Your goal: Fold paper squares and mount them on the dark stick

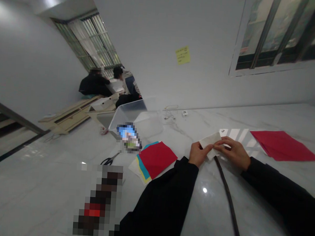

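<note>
A small folded piece of white paper point(210, 142) lies on the glossy marble floor point(210, 210) in front of me. My left hand point(198, 154) pinches its left edge, fingers closed on it. At the paper's right side my right hand point(234, 151) presses down, fingers curled over it. Both arms wear black sleeves. A thin dark strap point(229, 204) runs from under the paper toward me.
A stack of coloured sheets, red on top point(156, 159), lies left of my hands, and a red sheet point(282, 145) to the right. Scissors point(109, 160), a clear plastic bin point(134, 118) and a blurred bottle point(99, 203) sit to the left. Two people sit far back by wooden boards point(74, 114).
</note>
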Demonstrator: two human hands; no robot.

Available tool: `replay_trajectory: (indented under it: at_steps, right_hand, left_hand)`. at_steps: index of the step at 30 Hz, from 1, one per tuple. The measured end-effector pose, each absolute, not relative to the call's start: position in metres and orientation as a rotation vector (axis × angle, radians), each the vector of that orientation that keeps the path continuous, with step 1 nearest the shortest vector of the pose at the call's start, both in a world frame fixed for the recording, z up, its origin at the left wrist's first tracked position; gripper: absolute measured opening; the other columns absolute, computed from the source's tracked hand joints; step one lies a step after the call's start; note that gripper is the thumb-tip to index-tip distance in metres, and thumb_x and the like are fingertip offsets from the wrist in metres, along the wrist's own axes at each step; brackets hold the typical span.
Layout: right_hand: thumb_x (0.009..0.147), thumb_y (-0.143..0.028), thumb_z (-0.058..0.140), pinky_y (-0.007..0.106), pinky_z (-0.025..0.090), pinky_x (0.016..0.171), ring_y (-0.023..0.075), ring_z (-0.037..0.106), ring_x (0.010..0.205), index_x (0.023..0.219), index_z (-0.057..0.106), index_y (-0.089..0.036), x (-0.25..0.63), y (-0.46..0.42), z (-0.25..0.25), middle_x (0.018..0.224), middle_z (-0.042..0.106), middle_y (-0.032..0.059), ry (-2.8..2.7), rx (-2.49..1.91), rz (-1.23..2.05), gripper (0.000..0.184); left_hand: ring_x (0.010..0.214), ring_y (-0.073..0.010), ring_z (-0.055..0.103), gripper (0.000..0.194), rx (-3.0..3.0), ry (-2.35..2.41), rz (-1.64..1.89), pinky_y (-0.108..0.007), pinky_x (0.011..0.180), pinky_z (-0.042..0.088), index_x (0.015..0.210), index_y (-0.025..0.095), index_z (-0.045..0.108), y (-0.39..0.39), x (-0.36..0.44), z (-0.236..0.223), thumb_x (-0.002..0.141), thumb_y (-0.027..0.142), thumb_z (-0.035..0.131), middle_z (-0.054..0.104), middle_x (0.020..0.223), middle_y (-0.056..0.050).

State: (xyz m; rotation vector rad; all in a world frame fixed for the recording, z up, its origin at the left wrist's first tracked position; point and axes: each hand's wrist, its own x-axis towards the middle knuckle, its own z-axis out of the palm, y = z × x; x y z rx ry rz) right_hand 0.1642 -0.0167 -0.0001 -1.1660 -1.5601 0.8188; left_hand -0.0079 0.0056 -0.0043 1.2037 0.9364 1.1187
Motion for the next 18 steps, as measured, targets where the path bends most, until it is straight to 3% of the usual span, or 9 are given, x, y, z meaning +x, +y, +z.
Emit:
replay_trajectory:
  at_steps: [6, 11, 18]
  right_hand:
    - [0.081, -0.051, 0.067, 0.033, 0.055, 0.072, 0.0237, 0.066, 0.087, 0.085, 0.071, -0.021, 0.1607, -0.0210, 0.0036, 0.092, 0.071, 0.0070, -1.555, -1.252, 0.762, 0.030]
    - [0.081, -0.054, 0.065, 0.030, 0.052, 0.058, 0.0197, 0.064, 0.065, 0.086, 0.071, -0.020, 0.1589, -0.0239, 0.0059, 0.079, 0.072, 0.0052, -1.544, -1.332, 0.664, 0.035]
    - [0.083, -0.052, 0.063, 0.031, 0.050, 0.057, 0.0190, 0.063, 0.062, 0.087, 0.072, -0.023, 0.1604, -0.0225, 0.0015, 0.081, 0.074, 0.0042, -1.566, -1.400, 0.575, 0.031]
  left_hand:
    - [0.080, -0.0212, 0.068, 0.047, 1.171, 0.930, 1.100, -0.031, 0.074, 0.051, 0.098, 0.010, 0.075, 0.0056, -0.0081, -0.0015, 0.065, 0.042, 0.080, 0.074, 0.097, -0.012]
    - [0.079, -0.0204, 0.067, 0.051, 1.154, 0.858, 1.076, -0.032, 0.076, 0.051, 0.099, 0.009, 0.075, 0.0063, -0.0082, -0.0009, 0.063, 0.045, 0.082, 0.074, 0.097, -0.012]
    - [0.079, -0.0203, 0.067, 0.052, 1.167, 0.857, 1.080, -0.032, 0.076, 0.051, 0.097, 0.010, 0.075, 0.0067, -0.0089, -0.0029, 0.063, 0.048, 0.082, 0.074, 0.095, -0.012]
